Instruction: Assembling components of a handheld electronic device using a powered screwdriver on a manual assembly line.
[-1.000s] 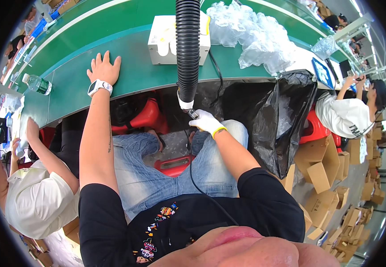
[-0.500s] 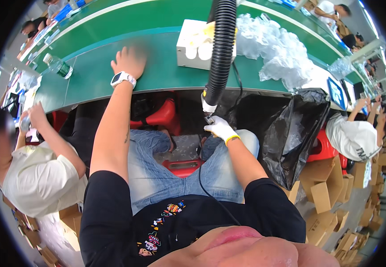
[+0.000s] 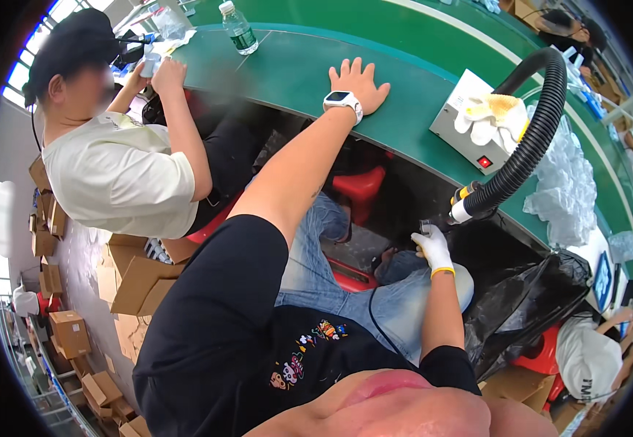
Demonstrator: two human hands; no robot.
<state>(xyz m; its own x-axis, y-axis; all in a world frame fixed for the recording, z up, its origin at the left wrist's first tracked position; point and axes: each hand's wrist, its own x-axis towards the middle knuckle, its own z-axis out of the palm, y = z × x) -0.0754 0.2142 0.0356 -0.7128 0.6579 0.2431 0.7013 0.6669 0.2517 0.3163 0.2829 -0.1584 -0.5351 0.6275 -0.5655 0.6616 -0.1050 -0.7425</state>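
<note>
My left hand [image 3: 358, 81] is bare and lies on the green tabletop [image 3: 294, 76] with its fingers spread. A white watch [image 3: 342, 102] is on that wrist. Above my right thigh, my right hand [image 3: 434, 249], in a white glove with a yellow cuff, pinches a small, partly see-through piece [image 3: 425, 226]; its exact kind is too small to make out. Just beyond it hangs the white-and-yellow end of a black corrugated hose [image 3: 549, 138], apart from my fingers.
A grey box [image 3: 469, 120] with a red switch carries white-and-yellow gloves [image 3: 493, 119]. Clear plastic pieces [image 3: 560, 178] are heaped beside it, above a black bag [image 3: 524, 298]. A water bottle [image 3: 240, 30] stands on the table. A co-worker [image 3: 123, 167] sits at left, near open cartons [image 3: 149, 280].
The view has swung left, bringing the co-worker and cartons further in. My left hand stays flat on the table. My right hand still holds the small piece, now slightly farther from the hose end.
</note>
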